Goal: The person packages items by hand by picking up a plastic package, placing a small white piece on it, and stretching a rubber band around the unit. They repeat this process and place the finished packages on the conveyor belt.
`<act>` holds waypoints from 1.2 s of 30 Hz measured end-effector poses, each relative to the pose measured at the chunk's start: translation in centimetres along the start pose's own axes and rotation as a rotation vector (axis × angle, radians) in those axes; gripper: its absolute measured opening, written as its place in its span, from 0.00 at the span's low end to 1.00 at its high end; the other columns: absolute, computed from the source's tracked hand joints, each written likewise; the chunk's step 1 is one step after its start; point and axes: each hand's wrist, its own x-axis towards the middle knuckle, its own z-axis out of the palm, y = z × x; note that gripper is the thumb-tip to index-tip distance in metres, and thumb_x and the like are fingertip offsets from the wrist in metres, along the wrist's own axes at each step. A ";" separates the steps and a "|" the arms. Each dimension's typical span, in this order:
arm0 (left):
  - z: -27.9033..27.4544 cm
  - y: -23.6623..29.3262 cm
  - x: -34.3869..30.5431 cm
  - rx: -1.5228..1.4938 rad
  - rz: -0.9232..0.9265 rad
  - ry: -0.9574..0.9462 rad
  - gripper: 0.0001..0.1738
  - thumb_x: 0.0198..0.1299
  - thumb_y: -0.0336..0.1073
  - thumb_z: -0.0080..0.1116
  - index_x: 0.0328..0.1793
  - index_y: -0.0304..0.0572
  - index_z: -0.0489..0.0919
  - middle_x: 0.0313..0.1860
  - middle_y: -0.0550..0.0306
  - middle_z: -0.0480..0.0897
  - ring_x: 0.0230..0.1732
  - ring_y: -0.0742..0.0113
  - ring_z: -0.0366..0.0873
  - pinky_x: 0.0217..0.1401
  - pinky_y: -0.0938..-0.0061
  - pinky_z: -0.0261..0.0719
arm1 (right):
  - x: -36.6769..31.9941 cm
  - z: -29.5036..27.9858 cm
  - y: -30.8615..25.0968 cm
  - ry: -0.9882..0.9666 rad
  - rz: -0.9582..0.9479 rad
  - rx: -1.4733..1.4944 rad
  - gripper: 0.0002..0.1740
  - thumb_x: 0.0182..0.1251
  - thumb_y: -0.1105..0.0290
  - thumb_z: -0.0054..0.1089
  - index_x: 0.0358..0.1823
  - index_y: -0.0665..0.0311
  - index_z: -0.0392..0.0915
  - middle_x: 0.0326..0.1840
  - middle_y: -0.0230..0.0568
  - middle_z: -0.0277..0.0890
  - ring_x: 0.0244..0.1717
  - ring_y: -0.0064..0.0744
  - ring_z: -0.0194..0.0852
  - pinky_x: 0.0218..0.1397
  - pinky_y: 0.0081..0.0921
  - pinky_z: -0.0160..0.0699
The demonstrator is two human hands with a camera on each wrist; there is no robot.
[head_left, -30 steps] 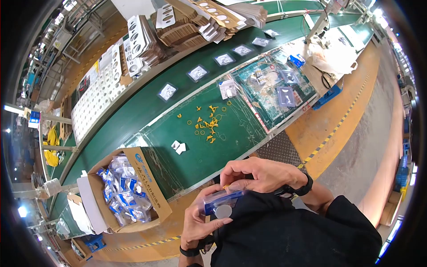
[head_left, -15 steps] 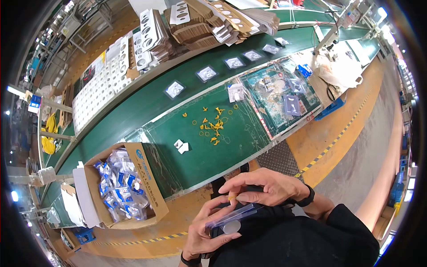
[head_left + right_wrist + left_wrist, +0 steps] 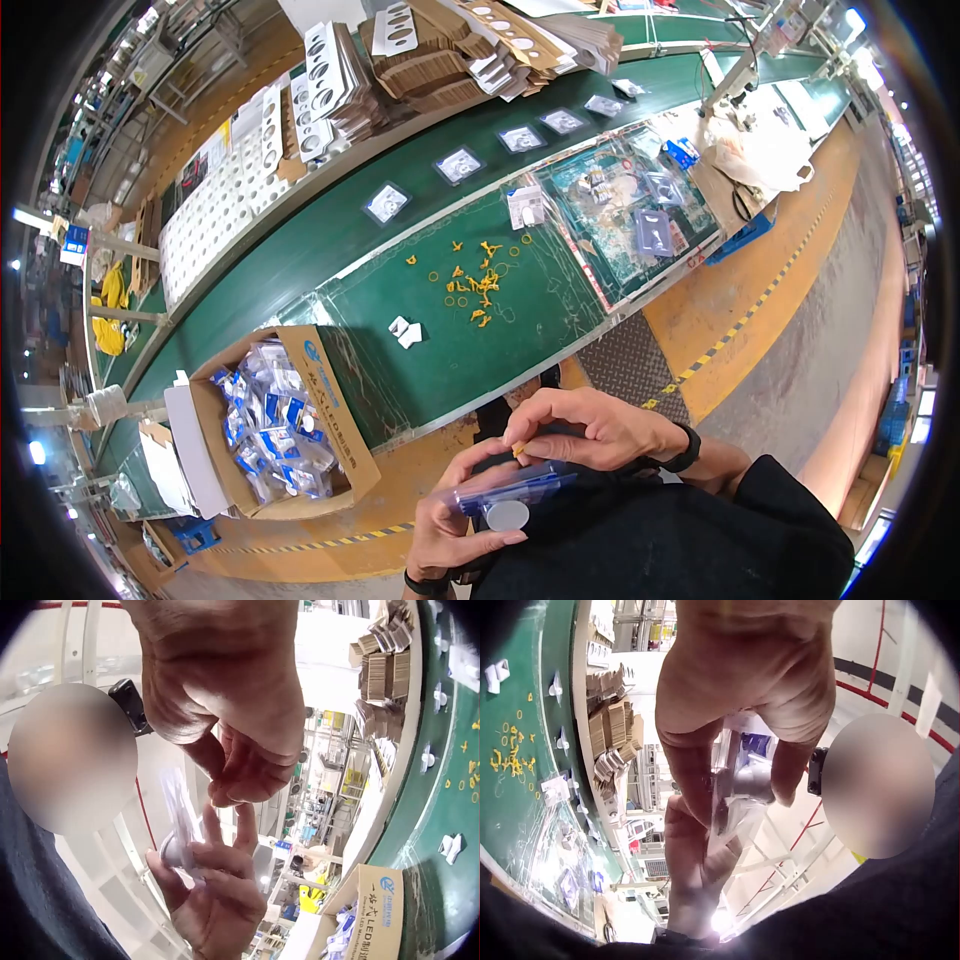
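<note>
In the head view my left hand (image 3: 438, 535) grips a clear plastic blister pack (image 3: 507, 515) with a blue insert and a round, pale disc. Its thumb lies along the near face, and the fingers are behind. Just above the pack's upper edge, my right hand (image 3: 605, 428) pinches a small yellow piece (image 3: 519, 450) between thumb and forefinger, close to the left fingertips. The left wrist view shows the pack (image 3: 751, 780) edge-on between thumb and fingers. From the right wrist, the right fingertips (image 3: 225, 796) meet over the left hand (image 3: 217, 900); they hide the yellow piece.
Several yellow pieces and rings (image 3: 475, 285) lie scattered on the green table (image 3: 400, 380) beside small white pieces (image 3: 405, 332). An open carton (image 3: 365, 485) holds many blue-and-clear packs. More packs (image 3: 458, 165) line the belt, below cardboard stacks (image 3: 430, 75).
The blister pack has tipped so its face slants more, still in the left hand. My right hand has lifted a little off the pack's edge, and the yellow piece shows between its fingertips.
</note>
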 end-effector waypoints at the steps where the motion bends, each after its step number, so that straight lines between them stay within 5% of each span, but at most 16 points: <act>1: 0.3 0.0 0.2 0.011 -0.008 0.023 0.40 0.44 0.24 0.83 0.66 0.24 0.79 0.75 0.42 0.68 0.73 0.54 0.72 0.75 0.61 0.71 | 0.0 -0.1 -0.1 0.006 -0.025 -0.137 0.15 0.76 0.75 0.61 0.61 0.63 0.76 0.46 0.38 0.81 0.48 0.27 0.80 0.55 0.28 0.79; 5: 0.5 0.1 0.4 0.037 -0.069 0.019 0.41 0.45 0.24 0.82 0.68 0.25 0.78 0.74 0.45 0.69 0.72 0.55 0.72 0.74 0.61 0.72 | -0.3 -0.4 -0.3 -0.028 -0.040 -0.292 0.15 0.72 0.75 0.65 0.58 0.62 0.76 0.41 0.40 0.81 0.43 0.30 0.82 0.50 0.28 0.80; 14: 1.1 -0.7 0.9 0.179 -0.089 0.029 0.37 0.48 0.27 0.81 0.67 0.29 0.80 0.68 0.47 0.73 0.68 0.58 0.74 0.70 0.65 0.74 | -0.8 -1.4 0.8 0.013 0.211 -0.092 0.13 0.71 0.72 0.68 0.53 0.65 0.78 0.42 0.33 0.83 0.42 0.20 0.80 0.50 0.24 0.79; 20: 1.2 -0.3 1.4 0.323 -0.120 0.039 0.38 0.42 0.22 0.83 0.63 0.24 0.79 0.62 0.46 0.79 0.60 0.58 0.82 0.67 0.65 0.79 | -1.0 -1.8 2.1 0.038 0.280 0.089 0.12 0.71 0.72 0.69 0.52 0.66 0.80 0.43 0.31 0.83 0.44 0.18 0.80 0.52 0.20 0.79; 23: 1.1 0.4 1.5 -0.014 -0.239 0.054 0.37 0.40 0.25 0.84 0.59 0.22 0.80 0.63 0.42 0.78 0.61 0.55 0.82 0.68 0.64 0.77 | -1.0 -2.5 2.7 0.014 0.234 0.234 0.12 0.70 0.73 0.70 0.51 0.67 0.80 0.43 0.32 0.83 0.44 0.18 0.81 0.51 0.19 0.79; 29: -1.7 -3.7 0.3 -0.551 -0.120 -0.046 0.36 0.37 0.32 0.83 0.52 0.15 0.80 0.56 0.31 0.78 0.43 0.35 0.87 0.43 0.48 0.91 | -0.7 -1.7 3.9 -0.139 0.266 0.692 0.12 0.69 0.72 0.71 0.48 0.67 0.78 0.44 0.36 0.82 0.46 0.23 0.80 0.50 0.24 0.78; 31: -2.3 -5.0 0.1 -0.640 -0.025 0.014 0.36 0.40 0.34 0.83 0.53 0.15 0.79 0.51 0.35 0.77 0.38 0.32 0.87 0.35 0.44 0.90 | -0.3 -1.2 3.7 -0.108 0.141 0.812 0.08 0.74 0.72 0.65 0.48 0.67 0.77 0.41 0.31 0.78 0.42 0.20 0.77 0.48 0.18 0.75; 34: -4.4 -6.2 0.4 -0.879 0.076 -0.194 0.33 0.53 0.36 0.78 0.59 0.20 0.76 0.59 0.40 0.72 0.47 0.35 0.86 0.47 0.41 0.89 | 0.3 -2.7 3.8 0.131 0.064 0.978 0.06 0.75 0.75 0.62 0.49 0.66 0.78 0.40 0.36 0.79 0.44 0.27 0.82 0.49 0.23 0.79; 36: -4.3 -6.0 0.3 -0.921 0.045 -0.095 0.37 0.44 0.31 0.79 0.60 0.19 0.76 0.58 0.34 0.74 0.47 0.33 0.87 0.47 0.44 0.90 | 0.3 -3.4 3.4 0.253 0.104 0.708 0.08 0.75 0.74 0.63 0.52 0.65 0.79 0.39 0.34 0.80 0.42 0.24 0.82 0.49 0.21 0.81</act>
